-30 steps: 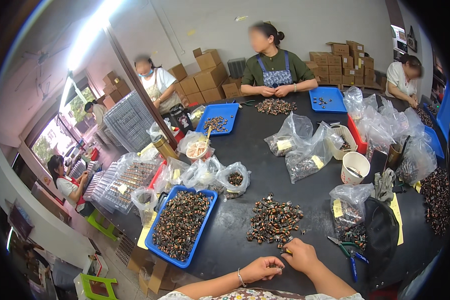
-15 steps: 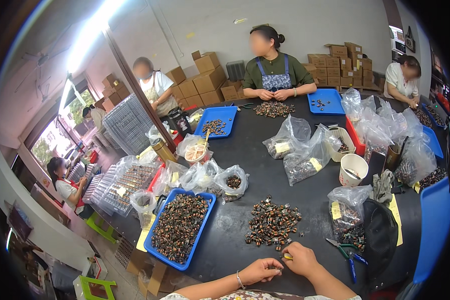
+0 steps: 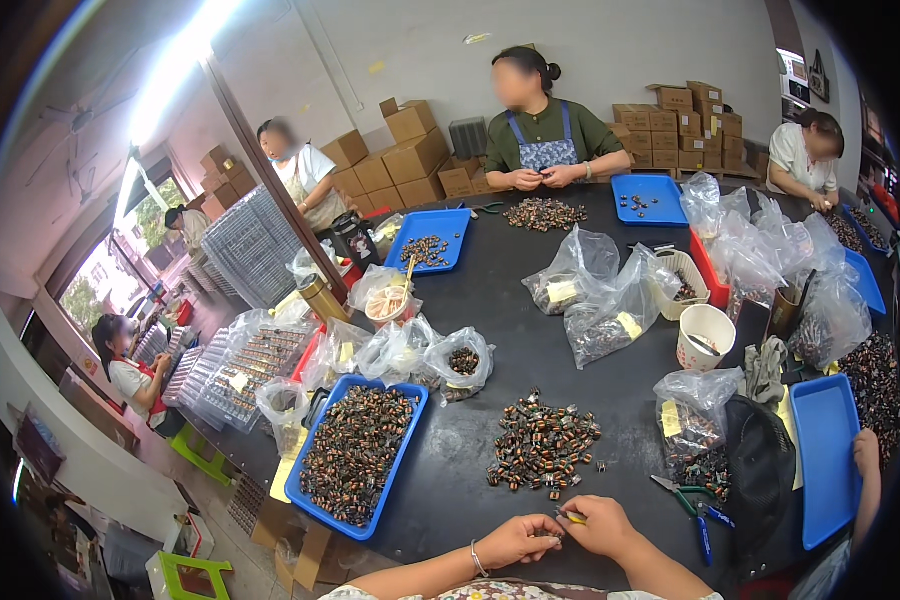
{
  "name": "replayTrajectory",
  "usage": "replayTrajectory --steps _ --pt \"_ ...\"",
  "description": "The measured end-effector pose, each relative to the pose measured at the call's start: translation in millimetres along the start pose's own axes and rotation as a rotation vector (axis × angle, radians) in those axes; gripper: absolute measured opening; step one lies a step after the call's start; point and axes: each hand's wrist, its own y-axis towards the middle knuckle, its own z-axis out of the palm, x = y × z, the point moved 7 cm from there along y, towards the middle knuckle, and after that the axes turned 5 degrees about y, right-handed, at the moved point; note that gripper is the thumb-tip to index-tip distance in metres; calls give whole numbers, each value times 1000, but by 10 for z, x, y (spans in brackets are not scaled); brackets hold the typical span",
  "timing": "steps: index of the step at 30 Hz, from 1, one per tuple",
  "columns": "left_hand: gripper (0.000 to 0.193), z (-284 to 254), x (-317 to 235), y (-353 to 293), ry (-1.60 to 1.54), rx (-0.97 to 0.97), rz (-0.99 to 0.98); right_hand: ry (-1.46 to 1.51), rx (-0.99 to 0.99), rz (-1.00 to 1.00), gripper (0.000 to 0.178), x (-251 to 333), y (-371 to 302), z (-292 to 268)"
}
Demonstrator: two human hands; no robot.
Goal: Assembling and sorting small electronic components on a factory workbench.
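Note:
Near the table's front edge, my left hand (image 3: 518,543) pinches a small dark part (image 3: 549,535), mostly covered by its fingertips. Close beside it, my right hand (image 3: 600,526) is closed around a small yellow object (image 3: 575,517); its kind is hidden by the fingers. Just beyond both hands lies a loose pile of small copper-wound coils (image 3: 542,445) with dark bases. To the left, a blue tray (image 3: 422,408) is heaped with many more of these coils.
Right of my hands lie green-handled cutters (image 3: 688,498), blue-handled pliers (image 3: 707,535), a black bag (image 3: 760,470) and a plastic bag of parts (image 3: 695,425). Another person's hand (image 3: 867,455) touches a bare blue tray (image 3: 825,470). A white cup (image 3: 705,338) stands farther back. Co-workers sit around the table.
My hands have come slightly closer together, with the yellow object nearer the left fingertips. The blue tray at the right has shifted inward, and another person's hand now shows at its edge.

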Motion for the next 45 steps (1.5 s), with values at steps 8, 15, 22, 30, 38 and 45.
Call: replayTrajectory --steps 8,15,22,30,38,45 --pt "21 -37 -35 -29 -80 -74 23 34 40 -3 23 -13 6 51" --pt "18 -136 -5 -80 -167 -191 78 263 128 45 27 6 -15 99" --pt "19 -147 -21 -11 -246 -110 44 244 110 -6 25 34 1 96" --pt "19 -174 -63 16 -239 -101 47 229 76 -26 25 33 49 87" --pt "20 -116 -55 -33 -266 -85 85 215 57 -48 24 66 -24 77" --pt "19 -174 16 10 -368 -88 88 262 45 -33 24 42 16 72"
